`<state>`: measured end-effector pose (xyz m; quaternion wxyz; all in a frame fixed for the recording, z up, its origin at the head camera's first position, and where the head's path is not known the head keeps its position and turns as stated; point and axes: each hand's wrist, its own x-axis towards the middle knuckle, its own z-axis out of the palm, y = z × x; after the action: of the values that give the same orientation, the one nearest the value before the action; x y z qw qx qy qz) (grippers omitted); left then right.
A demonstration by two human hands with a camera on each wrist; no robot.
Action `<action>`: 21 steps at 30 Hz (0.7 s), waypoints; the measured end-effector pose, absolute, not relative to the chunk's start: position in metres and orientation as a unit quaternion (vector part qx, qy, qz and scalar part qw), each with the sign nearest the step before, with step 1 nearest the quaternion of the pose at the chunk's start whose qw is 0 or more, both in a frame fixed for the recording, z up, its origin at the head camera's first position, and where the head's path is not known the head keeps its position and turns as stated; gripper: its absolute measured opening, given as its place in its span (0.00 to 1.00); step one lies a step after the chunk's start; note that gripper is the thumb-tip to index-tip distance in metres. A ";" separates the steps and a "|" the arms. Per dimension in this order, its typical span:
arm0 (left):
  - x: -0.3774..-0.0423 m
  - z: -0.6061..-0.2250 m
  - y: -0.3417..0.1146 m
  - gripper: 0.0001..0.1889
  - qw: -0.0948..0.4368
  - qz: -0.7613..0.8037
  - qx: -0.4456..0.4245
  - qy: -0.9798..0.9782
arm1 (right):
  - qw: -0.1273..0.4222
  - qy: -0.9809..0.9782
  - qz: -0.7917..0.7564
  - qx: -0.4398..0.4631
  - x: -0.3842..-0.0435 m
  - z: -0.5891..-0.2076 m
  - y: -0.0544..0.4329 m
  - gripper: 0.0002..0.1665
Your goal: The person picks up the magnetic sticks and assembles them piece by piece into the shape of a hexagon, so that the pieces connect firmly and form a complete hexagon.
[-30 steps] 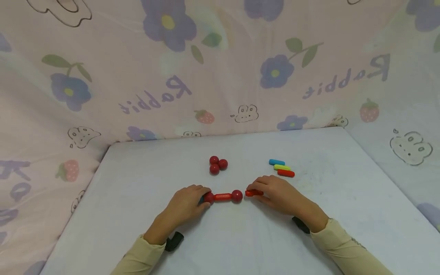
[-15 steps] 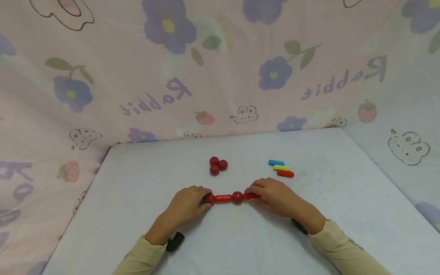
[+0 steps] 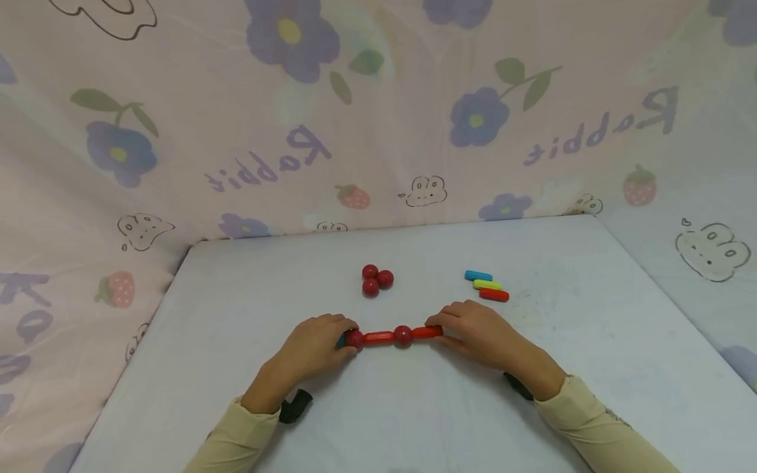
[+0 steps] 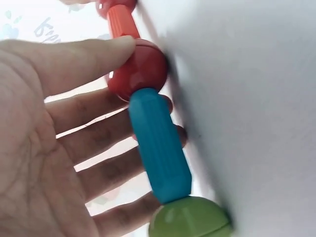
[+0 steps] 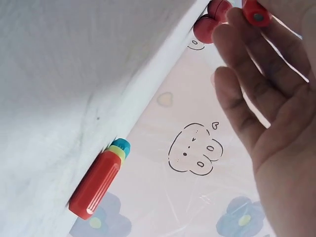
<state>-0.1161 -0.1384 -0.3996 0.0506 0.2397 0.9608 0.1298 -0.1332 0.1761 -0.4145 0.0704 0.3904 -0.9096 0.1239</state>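
A row of balls and rods, like a magnetic building toy, lies across the white table. My left hand grips its left red ball between thumb and fingers. From that ball a blue rod leads to a green ball, both in the left wrist view. On the other side a red rod joins it to a second red ball. My right hand pinches another red rod, its left end right at the second ball.
Beyond the row, three loose red balls sit in a cluster. To their right lie a blue rod, a yellow rod and a red rod, side by side. A patterned curtain hangs behind the table.
The right hand has brought its red rod left, closing the gap to the second red ball. Since half a second ago the row has shifted slightly left, with more of the right rod showing.
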 end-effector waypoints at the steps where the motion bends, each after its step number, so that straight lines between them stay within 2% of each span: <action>1: -0.116 -0.398 -0.138 0.18 0.049 0.124 0.244 0.960 | 0.070 -0.909 0.125 0.391 -0.133 -0.414 0.176 0.18; 6: -0.114 -0.391 -0.126 0.19 0.032 0.102 0.269 0.957 | 0.071 -0.909 0.128 0.391 -0.133 -0.413 0.174 0.18; 14: -0.109 -0.393 -0.080 0.20 0.021 0.108 0.279 0.954 | 0.080 -0.905 0.140 0.394 -0.126 -0.416 0.172 0.19; 21: -0.106 -0.402 -0.073 0.20 0.031 0.126 0.246 0.960 | 0.095 -0.908 0.124 0.389 -0.127 -0.413 0.172 0.19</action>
<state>-0.1057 -0.0729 -0.4024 0.0312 0.2461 0.9605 0.1265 -0.1274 0.1720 -0.4133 0.0953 0.3891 -0.9079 0.1235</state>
